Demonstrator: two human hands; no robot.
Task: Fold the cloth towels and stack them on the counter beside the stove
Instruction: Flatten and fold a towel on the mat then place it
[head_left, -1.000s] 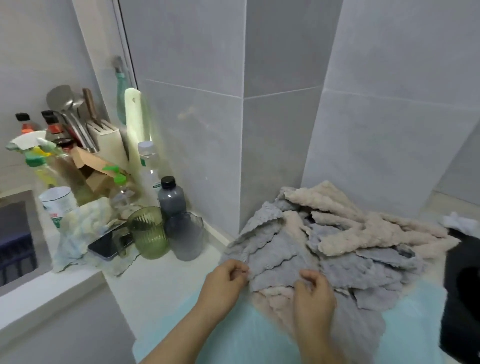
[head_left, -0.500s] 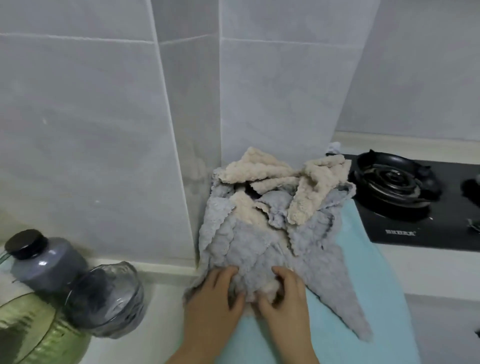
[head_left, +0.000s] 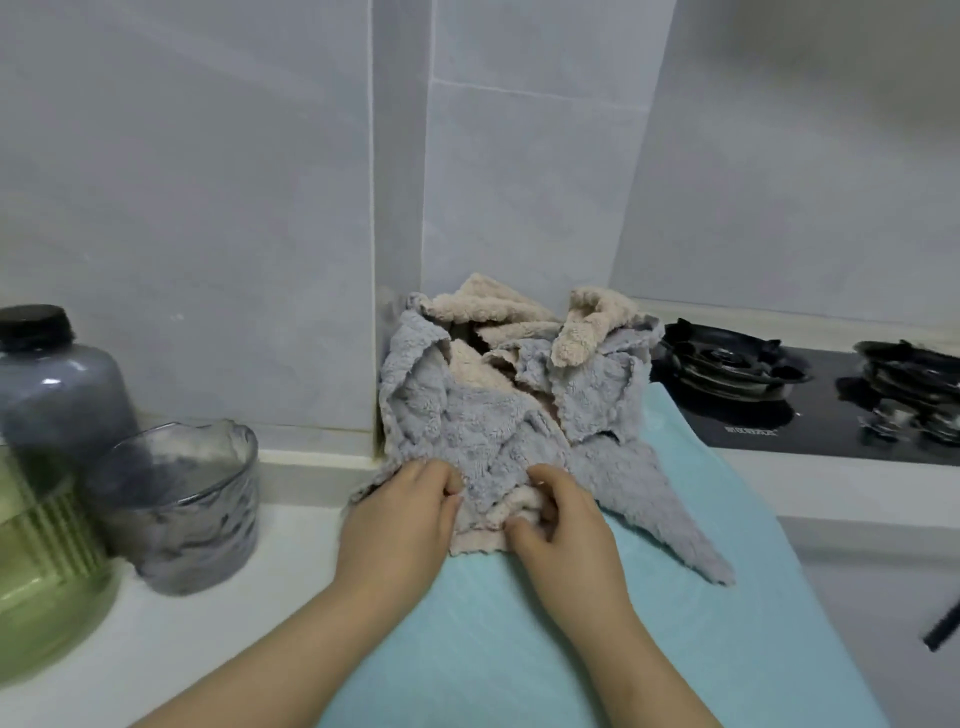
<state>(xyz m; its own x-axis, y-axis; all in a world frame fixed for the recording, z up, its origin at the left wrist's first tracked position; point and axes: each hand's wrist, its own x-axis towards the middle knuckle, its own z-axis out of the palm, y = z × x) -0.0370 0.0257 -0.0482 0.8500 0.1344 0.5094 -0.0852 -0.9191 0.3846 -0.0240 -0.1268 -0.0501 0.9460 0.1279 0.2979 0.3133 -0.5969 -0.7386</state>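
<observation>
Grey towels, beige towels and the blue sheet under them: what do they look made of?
Grey towels: soft, matte fleece, probably microfibre; fuzzy nubbly pile, wavy edges. Beige towels: same plush pile, looks like the same fabric. Blue sheet: thinner, flatter cloth, smooth and matte, with no visible pile; fibre unclear.

Grey, beige towels (head_left: 498, 410) (plain); teal cloth (head_left: 597, 639).

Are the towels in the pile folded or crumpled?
Crumpled: the towel pile lies in loose bunches with corners sticking out, none squared.
</observation>
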